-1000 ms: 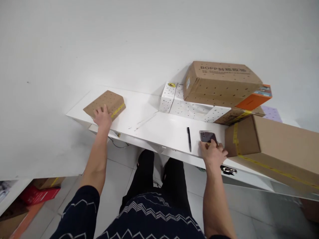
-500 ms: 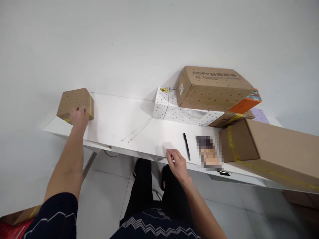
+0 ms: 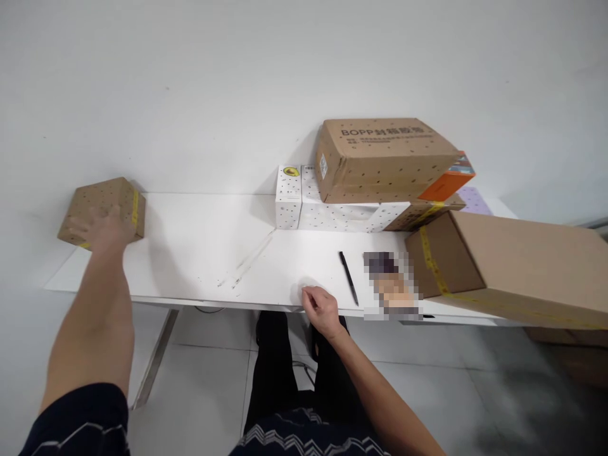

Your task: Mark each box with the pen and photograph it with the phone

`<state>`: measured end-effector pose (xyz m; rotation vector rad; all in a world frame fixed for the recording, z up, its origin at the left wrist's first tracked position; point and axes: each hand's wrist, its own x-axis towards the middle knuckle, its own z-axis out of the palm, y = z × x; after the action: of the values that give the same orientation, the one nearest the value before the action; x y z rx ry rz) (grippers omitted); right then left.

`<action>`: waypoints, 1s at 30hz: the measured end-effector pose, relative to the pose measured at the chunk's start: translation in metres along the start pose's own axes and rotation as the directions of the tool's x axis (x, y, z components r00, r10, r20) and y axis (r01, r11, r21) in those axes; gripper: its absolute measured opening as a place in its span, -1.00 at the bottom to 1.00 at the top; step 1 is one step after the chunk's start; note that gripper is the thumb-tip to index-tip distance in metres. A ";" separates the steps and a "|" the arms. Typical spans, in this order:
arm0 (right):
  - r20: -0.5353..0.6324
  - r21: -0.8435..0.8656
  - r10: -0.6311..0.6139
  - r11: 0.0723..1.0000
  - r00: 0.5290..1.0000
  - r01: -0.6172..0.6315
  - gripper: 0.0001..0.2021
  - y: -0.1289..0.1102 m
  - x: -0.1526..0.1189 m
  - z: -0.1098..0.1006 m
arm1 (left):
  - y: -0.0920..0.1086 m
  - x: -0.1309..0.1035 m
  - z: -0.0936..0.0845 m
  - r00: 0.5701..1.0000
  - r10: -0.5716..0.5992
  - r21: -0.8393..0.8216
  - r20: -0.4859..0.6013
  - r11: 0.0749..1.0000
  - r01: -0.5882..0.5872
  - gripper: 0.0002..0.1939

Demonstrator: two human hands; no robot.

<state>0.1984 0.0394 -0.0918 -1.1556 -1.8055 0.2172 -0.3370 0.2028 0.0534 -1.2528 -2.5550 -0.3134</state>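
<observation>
At the left end of the white table (image 3: 190, 253) stands a small brown cardboard box (image 3: 102, 193) with yellow tape on its edges. My left hand (image 3: 105, 229) is stretched out against the front of this box, its fingers spread and slightly blurred. My right hand (image 3: 322, 310) rests by the table's front edge with its fingers curled in, and nothing shows in it. A black pen (image 3: 349, 278) lies on the table just to the right of that hand.
White speckled boxes (image 3: 289, 202) stand along the wall, with a large brown carton (image 3: 389, 161) on top. An orange box (image 3: 446, 185) sits beside it. A long brown carton (image 3: 536, 253) occupies the right end. A pixelated flat item (image 3: 394, 291) lies near the pen.
My left hand's fingers have gone from bunched at the brown box to spread across its front. My right hand's fingers have curled in more. The whole view has shifted.
</observation>
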 end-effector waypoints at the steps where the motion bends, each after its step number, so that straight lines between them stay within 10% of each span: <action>1: -0.006 0.006 -0.006 1.000 1.000 0.006 -0.84 0.000 0.000 0.000 | 0.021 -0.013 -0.003 1.000 0.020 -0.049 0.005 0.999 -0.020 -0.44; 5: 0.000 0.031 0.005 1.000 1.000 -0.005 -0.83 0.000 0.001 0.000 | 0.144 -0.104 -0.004 0.907 0.408 -0.395 -0.102 0.820 -0.413 -0.37; 8: 0.045 0.047 0.056 0.997 0.997 -0.058 -0.81 0.001 0.001 -0.002 | 0.243 -0.174 -0.002 0.760 0.626 -0.538 -0.175 0.586 -0.606 -0.36; 13: 0.089 0.074 0.086 0.993 0.992 -0.092 -0.80 0.003 0.000 -0.004 | 0.335 -0.212 -0.005 0.722 0.679 -0.672 -0.132 0.474 -0.569 -0.31; 21: 0.056 0.112 0.074 0.990 0.996 -0.080 -0.80 0.003 0.001 -0.003 | 0.319 -0.203 -0.018 0.785 0.615 -0.699 -0.075 0.529 -0.481 -0.51; 30: 0.022 0.228 0.187 0.956 0.982 -0.187 -0.78 0.003 0.000 -0.003 | 0.191 -0.277 -0.037 0.843 0.510 -0.796 -0.172 0.431 -0.424 -0.17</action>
<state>0.2024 0.0398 -0.0923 -1.1590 -1.6224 0.5235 -0.0165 0.1022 0.0075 -2.2676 -1.9498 -1.4555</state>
